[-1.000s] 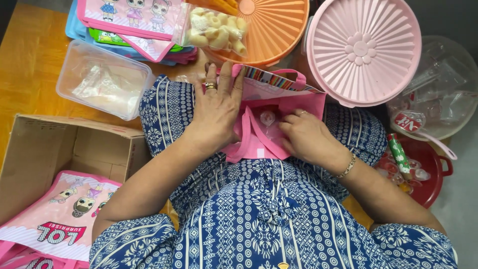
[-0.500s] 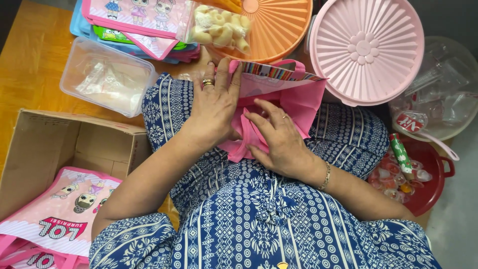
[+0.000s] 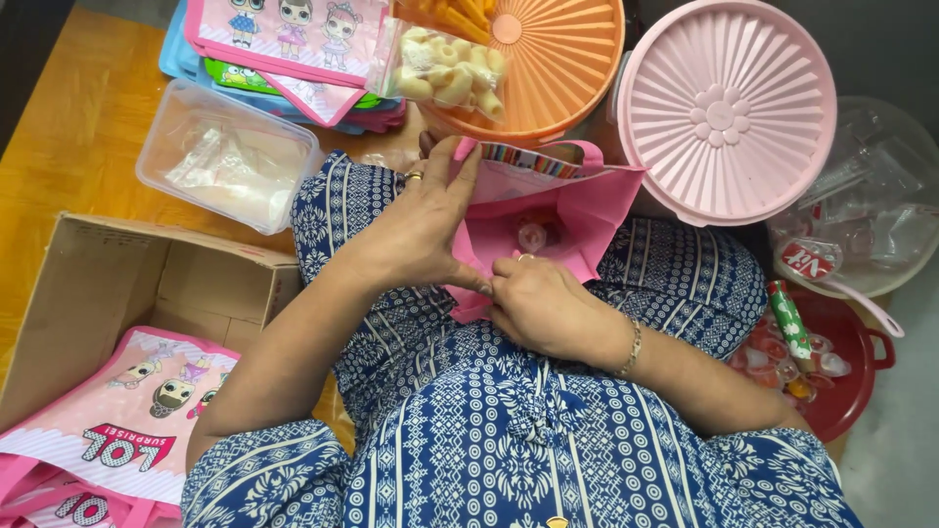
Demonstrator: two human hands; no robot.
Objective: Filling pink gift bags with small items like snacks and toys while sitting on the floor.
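gripping the pink bag [image 3: 577, 210], both hands: left [image 3: 416, 230], right [image 3: 543, 303].

We are in a domestic setting, at a home table used for packing party favours. Indicators: a wooden tabletop [image 3: 68, 147]; lidded household food containers, one orange [image 3: 548, 59] and one pink [image 3: 729, 108]; a cardboard box [image 3: 108, 284] stocked with pink cartoon gift bags [image 3: 117, 430]; a red pot [image 3: 841, 372] of small jelly cups.

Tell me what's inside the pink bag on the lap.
Inside the pink bag, held open by the left hand and right hand, one small round jelly cup shows. The bag's walls hide anything deeper.
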